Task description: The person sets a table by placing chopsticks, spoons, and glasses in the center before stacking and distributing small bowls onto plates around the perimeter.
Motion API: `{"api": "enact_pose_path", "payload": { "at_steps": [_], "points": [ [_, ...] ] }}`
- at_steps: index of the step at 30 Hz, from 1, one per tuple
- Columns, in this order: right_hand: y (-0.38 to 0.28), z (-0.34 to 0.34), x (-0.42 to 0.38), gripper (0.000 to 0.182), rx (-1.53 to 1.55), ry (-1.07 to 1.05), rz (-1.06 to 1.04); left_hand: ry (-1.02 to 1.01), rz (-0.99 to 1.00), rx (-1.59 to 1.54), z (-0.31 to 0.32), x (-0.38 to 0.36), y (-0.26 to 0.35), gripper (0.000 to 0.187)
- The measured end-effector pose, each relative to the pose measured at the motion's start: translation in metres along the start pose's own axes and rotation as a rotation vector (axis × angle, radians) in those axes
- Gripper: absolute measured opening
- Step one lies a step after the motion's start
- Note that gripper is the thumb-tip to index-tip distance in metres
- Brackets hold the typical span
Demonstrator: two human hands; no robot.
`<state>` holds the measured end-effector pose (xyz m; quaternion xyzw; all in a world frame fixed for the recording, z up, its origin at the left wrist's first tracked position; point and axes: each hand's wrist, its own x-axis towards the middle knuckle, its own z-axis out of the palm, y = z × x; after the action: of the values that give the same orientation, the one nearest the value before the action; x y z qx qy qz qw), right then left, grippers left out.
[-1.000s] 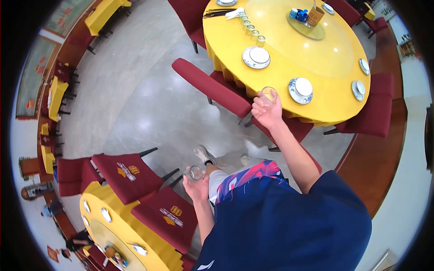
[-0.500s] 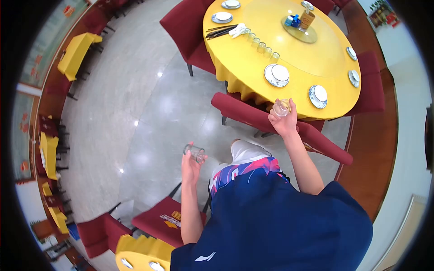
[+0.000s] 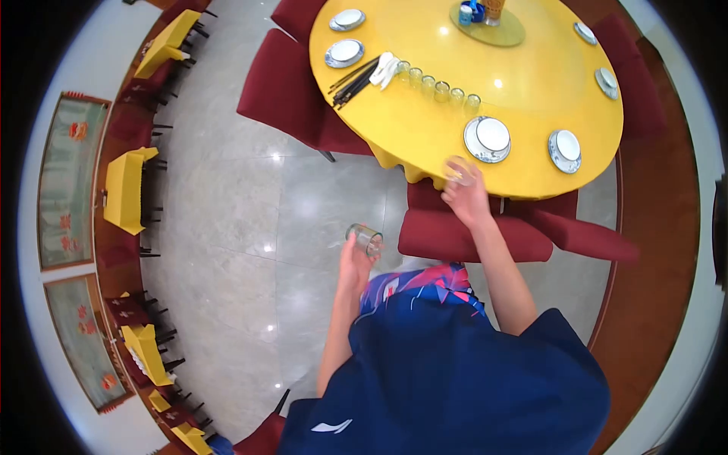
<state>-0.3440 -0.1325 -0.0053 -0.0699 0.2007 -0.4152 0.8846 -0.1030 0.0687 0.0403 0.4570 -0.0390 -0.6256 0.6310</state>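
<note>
My left hand (image 3: 355, 265) is closed around a clear drinking glass (image 3: 365, 240), which lies tilted on its side above the grey floor. My right hand (image 3: 469, 199) grips another clear glass (image 3: 458, 171), blurred by motion, in front of the near edge of the round table with its yellow cloth (image 3: 409, 133). On that table a row of several upside-down-looking glasses (image 3: 442, 92) stands beyond my right hand. The nearest plate with a white bowl (image 3: 489, 138) sits just past the same hand, to its right.
Black chopsticks (image 3: 353, 85) and white spoons (image 3: 385, 70) lie left of the glasses. More place settings ring the table around a glass turntable (image 3: 500, 33). Maroon chairs (image 3: 470, 236) stand against its near side. Smaller yellow-covered tables (image 3: 125, 189) line the left wall.
My view has turned and come nearer the table. Both hands still hold their glasses; the right one has moved left along the table edge, the left one to the right and slightly up.
</note>
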Motion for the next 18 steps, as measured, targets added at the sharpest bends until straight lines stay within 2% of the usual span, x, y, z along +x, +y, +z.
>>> {"api": "enact_pose_path", "payload": {
  "at_steps": [2,4,5,6,8,9,10,11,12,14,15,16,17,18],
  "points": [
    [0.022,0.035,0.027,0.043,-0.351,0.168,-0.069,0.037,-0.041,0.133,-0.004,0.023,0.009,0.045],
    [0.03,0.062,0.038,0.033,-0.787,0.137,-0.095,0.016,-0.055,0.173,0.004,0.045,0.029,0.043],
    [0.038,0.066,0.044,0.035,-0.89,0.085,-0.193,0.006,-0.059,0.205,0.007,0.055,0.038,0.04],
    [0.044,0.067,0.048,0.035,-0.874,0.107,-0.201,0.001,-0.079,0.224,0.009,0.069,0.046,0.04],
    [0.054,0.066,0.056,0.05,-1.294,0.235,-0.413,0.044,-0.085,0.27,0.013,0.105,0.058,0.042],
    [0.053,0.071,0.058,0.054,-1.28,0.312,-0.402,0.036,-0.113,0.286,0.011,0.126,0.064,0.042],
    [0.056,0.066,0.064,0.054,-1.269,0.348,-0.401,0.059,-0.11,0.431,0.009,0.149,0.07,0.044],
    [0.058,0.06,0.072,0.053,-1.348,0.433,-0.445,0.075,-0.106,0.577,0.009,0.175,0.075,0.046],
    [0.063,0.054,0.081,0.052,-1.425,0.525,-0.481,0.058,-0.14,0.596,0.018,0.201,0.081,0.046],
    [0.066,0.045,0.102,0.052,-1.438,0.658,-0.463,-0.154,0.051,0.868,0.037,0.246,0.091,0.049],
    [0.061,0.041,0.119,0.051,-1.469,0.743,-0.475,-0.181,0.026,0.871,0.039,0.276,0.09,0.049],
    [0.057,0.035,0.139,0.051,-1.465,0.785,-0.48,-0.254,0.105,0.951,0.04,0.308,0.089,0.05],
    [0.055,0.031,0.158,0.05,-1.516,0.837,-0.57,-0.329,0.183,1.029,0.041,0.339,0.091,0.05],
    [0.053,0.03,0.175,0.05,-1.57,0.888,-0.651,-0.36,0.153,1.035,0.051,0.363,0.098,0.05]
  ]
}}
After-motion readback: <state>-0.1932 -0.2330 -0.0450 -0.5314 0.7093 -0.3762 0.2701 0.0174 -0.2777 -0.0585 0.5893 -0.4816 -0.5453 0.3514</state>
